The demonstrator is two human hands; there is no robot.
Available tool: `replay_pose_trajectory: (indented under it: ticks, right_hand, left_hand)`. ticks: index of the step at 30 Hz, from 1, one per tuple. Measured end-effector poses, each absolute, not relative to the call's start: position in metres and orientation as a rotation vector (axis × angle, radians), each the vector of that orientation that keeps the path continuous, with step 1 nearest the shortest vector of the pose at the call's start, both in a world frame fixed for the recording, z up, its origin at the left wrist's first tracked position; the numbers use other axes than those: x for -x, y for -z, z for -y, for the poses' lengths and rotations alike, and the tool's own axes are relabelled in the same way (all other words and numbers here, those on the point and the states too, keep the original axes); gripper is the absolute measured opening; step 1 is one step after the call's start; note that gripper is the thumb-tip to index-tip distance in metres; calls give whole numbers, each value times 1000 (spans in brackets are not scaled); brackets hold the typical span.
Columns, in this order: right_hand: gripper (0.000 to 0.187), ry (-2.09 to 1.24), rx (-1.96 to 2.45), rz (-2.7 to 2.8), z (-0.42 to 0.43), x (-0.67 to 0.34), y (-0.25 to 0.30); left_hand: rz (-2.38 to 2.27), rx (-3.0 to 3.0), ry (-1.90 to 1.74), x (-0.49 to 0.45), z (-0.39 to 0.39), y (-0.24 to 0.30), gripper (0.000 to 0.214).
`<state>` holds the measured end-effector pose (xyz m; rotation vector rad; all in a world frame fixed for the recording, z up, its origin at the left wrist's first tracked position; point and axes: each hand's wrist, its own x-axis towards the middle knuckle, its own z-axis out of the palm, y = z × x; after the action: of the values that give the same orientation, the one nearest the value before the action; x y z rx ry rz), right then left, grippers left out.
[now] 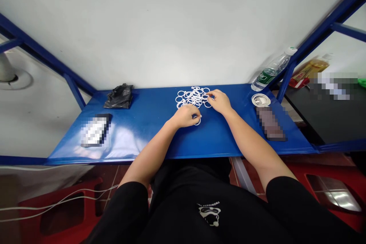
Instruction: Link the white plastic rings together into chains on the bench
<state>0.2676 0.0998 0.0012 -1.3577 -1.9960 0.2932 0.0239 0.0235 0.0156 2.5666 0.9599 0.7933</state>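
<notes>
- White rings [192,97]: one loose pile, back from the front edge of the blue tabletop [219,141] and near the wall; they overlap too much for an exact count, though more than ten show.
- Single white ring [197,123]: one, apart from the pile on its near side, at the left fingertips.
- Green-labelled water bottle [265,76]: one, at the back right corner.
- Coiled white cable [260,100]: one, just in front of that bottle.
- Black plastic bag [118,97]: one, crumpled, at the back left.
- Blurred flat objects [95,130]: two, one near each end of the tabletop; what they are cannot be told.
- Left hand [187,116]: one, fingers curled, thumb and forefinger pinched together on the single ring.
- Right hand [220,101]: one, half curled, thumb and forefinger only slightly parted, touching the pile's right edge; whether it grips a ring, I cannot tell.
</notes>
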Motion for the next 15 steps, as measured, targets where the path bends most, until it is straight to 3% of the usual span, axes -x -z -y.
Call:
replay_pose_trajectory:
  ticks: [3, 8, 15]
  right_hand:
    - [31, -296, 1434, 2045, -106, -281, -2]
    - [26, -366, 1522, 2125, -107, -287, -3]
    - [32, -441, 1481, 2162, -108, -282, 2]
  left_hand:
    - [-935, -2591, -704, -34, -20, -9, 14]
    - [-1004, -2574, -671, -35, -17, -4, 41]
    - [-919, -2631, -576, -36, -16, -12, 18]
